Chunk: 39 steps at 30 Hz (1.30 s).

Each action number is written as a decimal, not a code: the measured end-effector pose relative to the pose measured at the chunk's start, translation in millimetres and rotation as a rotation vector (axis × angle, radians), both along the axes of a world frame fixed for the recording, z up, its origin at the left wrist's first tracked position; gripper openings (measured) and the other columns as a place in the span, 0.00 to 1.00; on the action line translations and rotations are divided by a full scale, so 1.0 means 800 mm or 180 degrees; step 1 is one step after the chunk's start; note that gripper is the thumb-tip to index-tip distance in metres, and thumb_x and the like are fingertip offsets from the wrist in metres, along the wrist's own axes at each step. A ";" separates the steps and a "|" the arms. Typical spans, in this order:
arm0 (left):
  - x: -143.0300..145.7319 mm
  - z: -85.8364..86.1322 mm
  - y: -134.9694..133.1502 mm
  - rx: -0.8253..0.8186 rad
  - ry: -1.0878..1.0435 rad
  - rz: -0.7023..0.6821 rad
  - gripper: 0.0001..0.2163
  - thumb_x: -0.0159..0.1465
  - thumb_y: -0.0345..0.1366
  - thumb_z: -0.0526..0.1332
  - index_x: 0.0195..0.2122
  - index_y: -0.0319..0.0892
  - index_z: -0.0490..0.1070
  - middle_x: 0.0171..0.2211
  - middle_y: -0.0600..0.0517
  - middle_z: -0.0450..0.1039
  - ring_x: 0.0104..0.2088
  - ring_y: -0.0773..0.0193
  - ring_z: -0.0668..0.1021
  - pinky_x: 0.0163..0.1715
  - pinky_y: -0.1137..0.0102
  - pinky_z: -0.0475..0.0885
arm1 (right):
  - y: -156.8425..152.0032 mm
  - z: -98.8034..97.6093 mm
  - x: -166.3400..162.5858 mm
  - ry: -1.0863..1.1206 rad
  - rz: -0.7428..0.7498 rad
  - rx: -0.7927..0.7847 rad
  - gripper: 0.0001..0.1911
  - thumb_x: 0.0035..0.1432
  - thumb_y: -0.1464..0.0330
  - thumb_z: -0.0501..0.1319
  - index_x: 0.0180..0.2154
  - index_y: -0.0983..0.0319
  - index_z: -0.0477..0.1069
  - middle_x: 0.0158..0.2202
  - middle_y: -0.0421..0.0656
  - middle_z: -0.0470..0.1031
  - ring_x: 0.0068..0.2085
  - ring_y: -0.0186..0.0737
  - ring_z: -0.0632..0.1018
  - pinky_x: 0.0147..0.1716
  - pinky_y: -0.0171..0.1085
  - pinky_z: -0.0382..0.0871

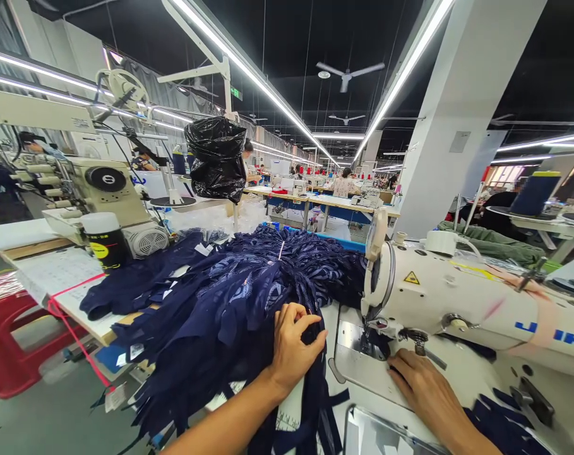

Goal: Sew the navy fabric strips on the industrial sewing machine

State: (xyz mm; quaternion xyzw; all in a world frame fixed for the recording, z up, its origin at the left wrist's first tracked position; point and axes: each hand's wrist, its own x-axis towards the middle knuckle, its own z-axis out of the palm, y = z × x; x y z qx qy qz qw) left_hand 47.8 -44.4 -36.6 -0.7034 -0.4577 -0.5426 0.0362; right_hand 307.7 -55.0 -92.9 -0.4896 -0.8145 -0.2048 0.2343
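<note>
My left hand (297, 344) rests on a large heap of navy fabric pieces (234, 303) with lace-like patterned parts. Its thumb and index finger are apart, the other fingers curled against the cloth. My right hand (422, 382) lies on the bed of a white sewing machine (424, 291), its fingers stretched out beside the presser foot. A small dark piece of cloth (376, 345) sits under the foot, near those fingertips. Whether the fingers touch it, I cannot tell. Long navy strips (312, 392) hang down by my left forearm, over a printed ruler scale (288, 411).
More navy pieces (499, 414) lie at the lower right. On the left stand another sewing machine (101, 183), a black can with a white lid (104, 240) and a red stool (12, 341). A black plastic bag (216, 158) covers something on a post. Other people work far behind.
</note>
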 end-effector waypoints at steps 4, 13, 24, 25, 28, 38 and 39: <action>0.001 0.000 -0.001 -0.0033 0.0087 0.0088 0.06 0.49 0.27 0.63 0.29 0.41 0.73 0.28 0.52 0.62 0.32 0.63 0.66 0.33 0.66 0.62 | -0.003 -0.002 0.002 0.0152 0.0217 -0.0171 0.22 0.64 0.64 0.41 0.30 0.60 0.71 0.30 0.45 0.71 0.30 0.38 0.74 0.30 0.36 0.68; 0.003 -0.006 0.002 0.0083 0.0178 0.0270 0.06 0.49 0.28 0.64 0.29 0.42 0.73 0.28 0.54 0.63 0.31 0.63 0.67 0.32 0.68 0.61 | -0.009 -0.006 0.005 0.0019 0.0394 0.0005 0.19 0.63 0.71 0.41 0.35 0.63 0.71 0.29 0.45 0.69 0.29 0.36 0.72 0.26 0.33 0.68; 0.003 -0.008 0.005 0.0252 0.0255 0.0278 0.06 0.49 0.27 0.65 0.28 0.41 0.73 0.27 0.53 0.64 0.31 0.63 0.67 0.32 0.68 0.61 | -0.013 0.006 -0.001 -0.0133 0.0265 -0.0578 0.17 0.57 0.80 0.45 0.32 0.62 0.71 0.31 0.46 0.70 0.34 0.39 0.71 0.31 0.35 0.67; 0.003 -0.008 0.005 0.0239 0.0265 0.0279 0.06 0.49 0.27 0.65 0.28 0.42 0.73 0.27 0.53 0.64 0.31 0.62 0.67 0.32 0.68 0.61 | -0.013 0.007 -0.001 -0.0187 0.0223 -0.0592 0.17 0.56 0.81 0.46 0.32 0.63 0.71 0.32 0.46 0.70 0.34 0.40 0.72 0.32 0.35 0.67; 0.002 -0.008 0.006 0.0190 0.0299 0.0276 0.05 0.50 0.28 0.65 0.29 0.42 0.73 0.28 0.53 0.64 0.31 0.62 0.67 0.32 0.68 0.61 | -0.015 0.008 -0.004 -0.0350 0.0081 -0.0486 0.18 0.51 0.84 0.47 0.34 0.63 0.70 0.34 0.46 0.70 0.36 0.41 0.71 0.34 0.36 0.66; 0.001 -0.010 0.010 0.0274 0.0407 0.0323 0.05 0.51 0.30 0.64 0.29 0.42 0.73 0.28 0.53 0.64 0.31 0.62 0.67 0.31 0.68 0.61 | -0.013 0.006 -0.011 -0.0335 -0.0118 -0.0407 0.13 0.52 0.82 0.50 0.28 0.63 0.69 0.31 0.46 0.69 0.34 0.41 0.71 0.32 0.36 0.65; 0.001 -0.011 0.010 0.0273 0.0399 0.0320 0.04 0.51 0.30 0.64 0.29 0.42 0.73 0.28 0.53 0.64 0.31 0.62 0.67 0.31 0.68 0.61 | -0.013 0.006 -0.010 -0.0317 -0.0113 -0.0391 0.13 0.53 0.82 0.50 0.27 0.63 0.69 0.30 0.46 0.69 0.34 0.41 0.71 0.32 0.36 0.65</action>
